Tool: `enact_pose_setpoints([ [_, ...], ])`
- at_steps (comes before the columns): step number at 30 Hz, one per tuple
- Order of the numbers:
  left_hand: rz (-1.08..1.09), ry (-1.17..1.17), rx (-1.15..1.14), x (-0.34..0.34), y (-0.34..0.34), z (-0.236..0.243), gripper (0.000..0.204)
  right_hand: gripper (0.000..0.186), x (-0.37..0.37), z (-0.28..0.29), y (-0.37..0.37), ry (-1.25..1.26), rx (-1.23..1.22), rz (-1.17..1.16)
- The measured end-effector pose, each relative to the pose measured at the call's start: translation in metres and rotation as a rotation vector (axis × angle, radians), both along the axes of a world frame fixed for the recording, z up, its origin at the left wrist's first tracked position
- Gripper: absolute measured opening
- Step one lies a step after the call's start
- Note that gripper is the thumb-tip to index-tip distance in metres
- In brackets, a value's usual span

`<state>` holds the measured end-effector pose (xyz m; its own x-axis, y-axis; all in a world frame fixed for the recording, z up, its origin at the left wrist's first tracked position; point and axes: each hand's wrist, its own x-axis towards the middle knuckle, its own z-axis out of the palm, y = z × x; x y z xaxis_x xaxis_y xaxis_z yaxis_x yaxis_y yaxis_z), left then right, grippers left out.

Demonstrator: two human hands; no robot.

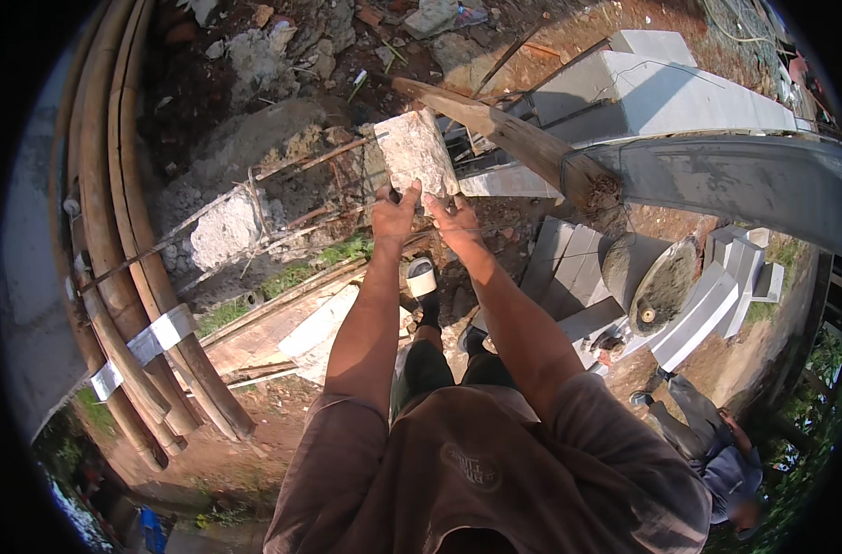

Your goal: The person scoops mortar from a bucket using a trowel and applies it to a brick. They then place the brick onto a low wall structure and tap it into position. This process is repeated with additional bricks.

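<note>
A rough, off-white block of masonry (415,152) is held out in front of me at the top middle. My left hand (395,210) grips its near edge with thumb and fingers. My right hand (452,218) holds the same edge a little to the right; some fingertips are hidden by the block. Just beyond the hands lie thin rusty steel bars (301,166) around rubble and a broken concrete lump (220,235). A weathered timber post (495,125) slants past the block's right side.
Bamboo poles (126,277) stand at left. A grey beam (735,189) crosses at right, above stacked grey blocks (569,268) and a basin of mortar (661,286). Boards (324,342) lie beside my sandaled feet (422,277). Another person (693,443) is at lower right.
</note>
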<state>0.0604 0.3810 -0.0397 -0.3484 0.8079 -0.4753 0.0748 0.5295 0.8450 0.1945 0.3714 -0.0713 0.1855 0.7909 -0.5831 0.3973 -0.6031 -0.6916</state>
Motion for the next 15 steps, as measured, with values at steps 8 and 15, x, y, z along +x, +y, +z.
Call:
enact_pose_setpoints([
  [8,-0.071,0.348,-0.048,0.006,-0.002,0.004,0.086,0.077,0.038,0.071,-0.045,0.110,-0.095,0.368],
  [15,-0.121,0.502,-0.275,0.037,0.019,0.045,0.115,0.059,0.155,0.145,-0.176,0.138,-0.103,0.410],
])
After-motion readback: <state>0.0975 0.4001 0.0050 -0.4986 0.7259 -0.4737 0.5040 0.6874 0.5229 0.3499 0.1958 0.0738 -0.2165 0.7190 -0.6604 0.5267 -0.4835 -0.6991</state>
